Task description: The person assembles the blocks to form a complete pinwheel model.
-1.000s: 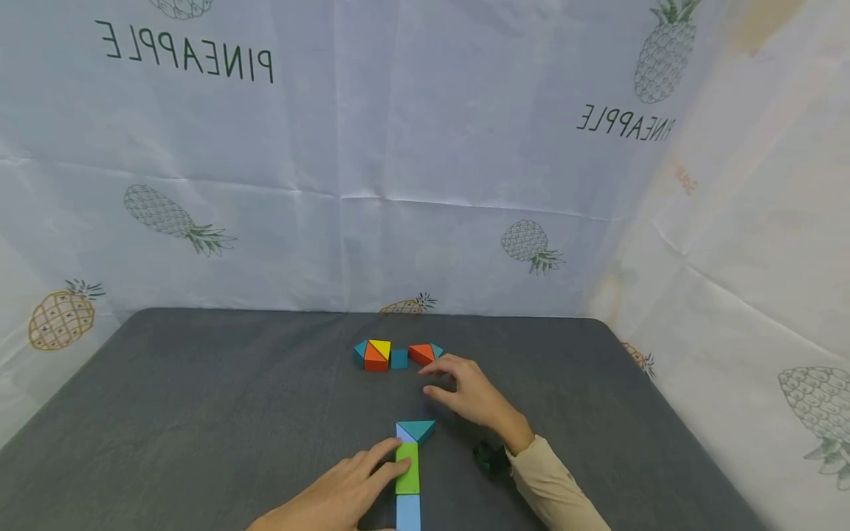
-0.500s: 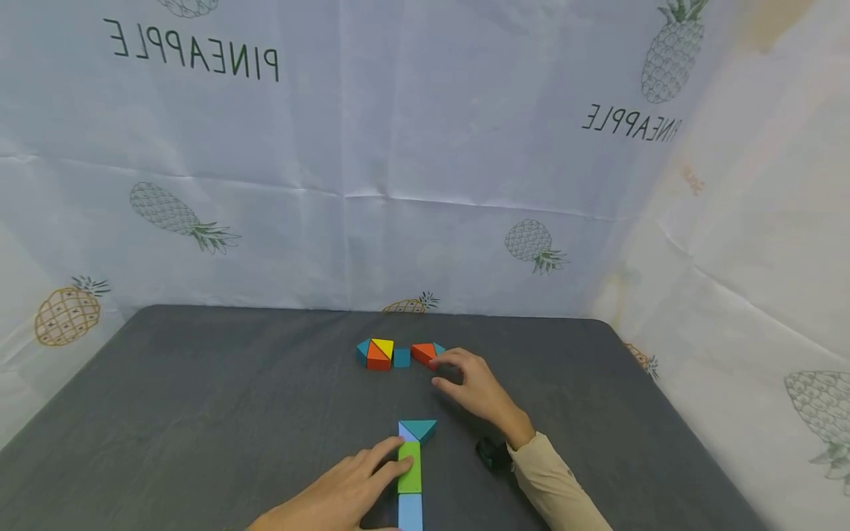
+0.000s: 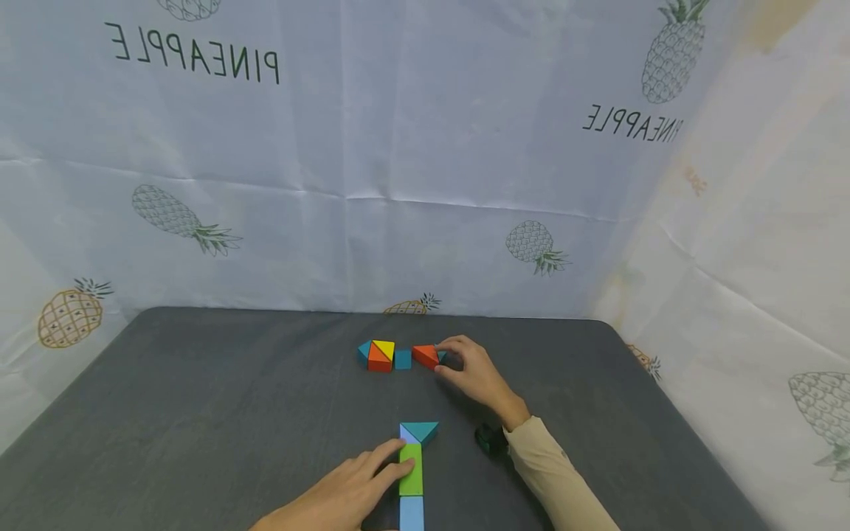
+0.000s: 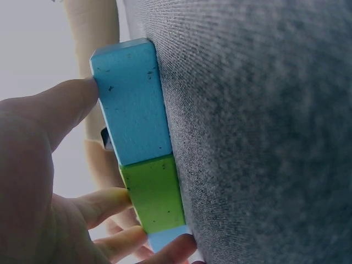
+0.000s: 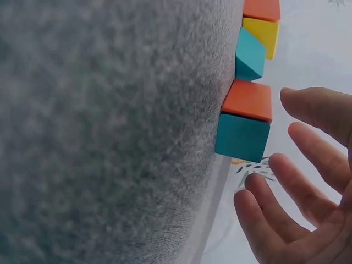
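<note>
My left hand [image 3: 352, 483] lies along a row of blocks, fingers loosely extended. Its fingertips touch the green block [image 3: 413, 484] and the lilac triangular block [image 3: 405, 431] beyond it. In the left wrist view, the thumb touches the side of the blue block [image 4: 132, 104]. A teal triangular block [image 3: 422, 430] adjoins the row's far end. Farther out, my right hand [image 3: 481, 380] hovers with thumb and fingers apart beside a red triangular block [image 3: 425, 356]. In the right wrist view, a teal block [image 5: 242, 137] sits against that block, with my fingertips close by.
Left of the red triangular block stand a small blue block [image 3: 403, 360], a yellow triangular block [image 3: 385, 347], another red one [image 3: 380, 362] and a blue one [image 3: 364, 352]. A dark device [image 3: 490, 439] is at my right wrist. Pineapple-printed cloth [image 3: 425, 133] hangs behind the grey table [image 3: 199, 413].
My right hand has moved forward and slightly right, to the red and teal blocks at the group's right end. My left hand stays on the row.
</note>
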`<action>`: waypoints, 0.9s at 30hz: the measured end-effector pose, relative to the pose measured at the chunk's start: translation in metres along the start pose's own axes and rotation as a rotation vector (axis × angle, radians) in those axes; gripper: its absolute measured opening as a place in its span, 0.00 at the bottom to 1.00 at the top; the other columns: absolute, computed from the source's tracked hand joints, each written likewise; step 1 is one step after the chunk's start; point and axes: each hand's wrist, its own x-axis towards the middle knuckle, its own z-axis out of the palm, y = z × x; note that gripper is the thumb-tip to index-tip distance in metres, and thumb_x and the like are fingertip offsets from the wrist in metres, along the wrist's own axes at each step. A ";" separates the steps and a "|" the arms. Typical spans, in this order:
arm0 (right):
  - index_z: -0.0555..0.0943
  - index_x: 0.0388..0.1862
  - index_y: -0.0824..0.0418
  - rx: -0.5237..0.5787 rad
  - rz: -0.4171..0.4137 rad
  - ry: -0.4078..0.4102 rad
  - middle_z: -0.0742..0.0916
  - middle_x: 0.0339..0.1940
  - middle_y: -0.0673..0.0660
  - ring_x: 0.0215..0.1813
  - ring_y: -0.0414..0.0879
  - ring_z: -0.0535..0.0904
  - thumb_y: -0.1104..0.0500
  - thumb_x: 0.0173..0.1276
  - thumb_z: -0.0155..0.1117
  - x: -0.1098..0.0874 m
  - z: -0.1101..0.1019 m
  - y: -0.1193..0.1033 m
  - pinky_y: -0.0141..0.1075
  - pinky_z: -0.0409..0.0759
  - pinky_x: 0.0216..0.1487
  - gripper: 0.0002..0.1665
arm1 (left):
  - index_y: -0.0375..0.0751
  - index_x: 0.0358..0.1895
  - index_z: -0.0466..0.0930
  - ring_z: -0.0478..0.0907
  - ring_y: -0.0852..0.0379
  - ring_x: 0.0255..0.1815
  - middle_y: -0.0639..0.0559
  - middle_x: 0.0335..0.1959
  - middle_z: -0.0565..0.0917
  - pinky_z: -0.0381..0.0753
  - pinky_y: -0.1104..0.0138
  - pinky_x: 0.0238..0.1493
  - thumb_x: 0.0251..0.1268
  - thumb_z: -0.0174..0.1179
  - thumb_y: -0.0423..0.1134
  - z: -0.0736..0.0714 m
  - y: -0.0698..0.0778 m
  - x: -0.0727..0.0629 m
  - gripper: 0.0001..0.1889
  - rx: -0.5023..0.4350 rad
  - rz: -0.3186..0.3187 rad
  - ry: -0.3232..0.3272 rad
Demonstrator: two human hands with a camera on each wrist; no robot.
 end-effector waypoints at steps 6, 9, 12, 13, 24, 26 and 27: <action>0.83 0.57 0.60 0.015 0.018 -0.030 0.82 0.59 0.61 0.57 0.57 0.80 0.59 0.65 0.71 0.006 0.000 0.004 0.51 0.80 0.54 0.21 | 0.42 0.70 0.66 0.76 0.56 0.48 0.39 0.68 0.67 0.79 0.66 0.39 0.64 0.57 0.67 0.001 0.000 0.001 0.40 0.009 -0.004 0.009; 0.82 0.57 0.60 0.015 0.024 -0.051 0.81 0.60 0.62 0.58 0.58 0.80 0.59 0.66 0.70 0.008 -0.001 0.006 0.52 0.79 0.56 0.21 | 0.42 0.70 0.67 0.76 0.57 0.47 0.39 0.68 0.68 0.78 0.67 0.38 0.64 0.57 0.68 0.001 0.000 0.001 0.40 0.014 -0.008 0.013; 0.82 0.58 0.60 0.008 0.021 -0.077 0.82 0.60 0.62 0.58 0.57 0.80 0.59 0.66 0.70 0.010 -0.002 0.008 0.52 0.79 0.57 0.22 | 0.42 0.70 0.67 0.75 0.58 0.46 0.39 0.68 0.68 0.77 0.68 0.38 0.64 0.56 0.68 0.001 0.001 0.001 0.40 0.011 -0.011 0.011; 0.81 0.59 0.60 0.007 0.021 -0.086 0.82 0.60 0.62 0.58 0.57 0.80 0.59 0.66 0.70 0.010 -0.002 0.008 0.52 0.79 0.57 0.22 | 0.42 0.70 0.67 0.74 0.58 0.46 0.39 0.68 0.68 0.77 0.68 0.37 0.64 0.56 0.68 0.001 0.001 0.001 0.40 0.010 -0.011 0.010; 0.83 0.57 0.59 0.003 0.057 -0.107 0.86 0.56 0.60 0.52 0.54 0.85 0.60 0.65 0.71 0.012 -0.003 0.008 0.48 0.83 0.52 0.21 | 0.43 0.70 0.66 0.74 0.59 0.46 0.40 0.69 0.67 0.77 0.67 0.38 0.64 0.56 0.68 0.000 0.002 0.000 0.41 -0.003 -0.019 -0.002; 0.84 0.54 0.59 -0.007 0.066 -0.103 0.86 0.53 0.58 0.50 0.53 0.85 0.60 0.63 0.72 0.012 -0.004 0.007 0.47 0.83 0.51 0.20 | 0.43 0.71 0.66 0.74 0.59 0.46 0.40 0.69 0.67 0.77 0.68 0.38 0.64 0.56 0.68 0.000 0.001 0.000 0.41 -0.004 -0.020 -0.004; 0.84 0.53 0.58 -0.014 0.071 -0.102 0.87 0.52 0.58 0.49 0.52 0.84 0.60 0.63 0.73 0.012 -0.004 0.007 0.47 0.83 0.51 0.19 | 0.43 0.71 0.66 0.73 0.59 0.46 0.40 0.69 0.67 0.77 0.68 0.38 0.64 0.56 0.68 0.000 0.001 0.000 0.41 -0.003 -0.019 -0.003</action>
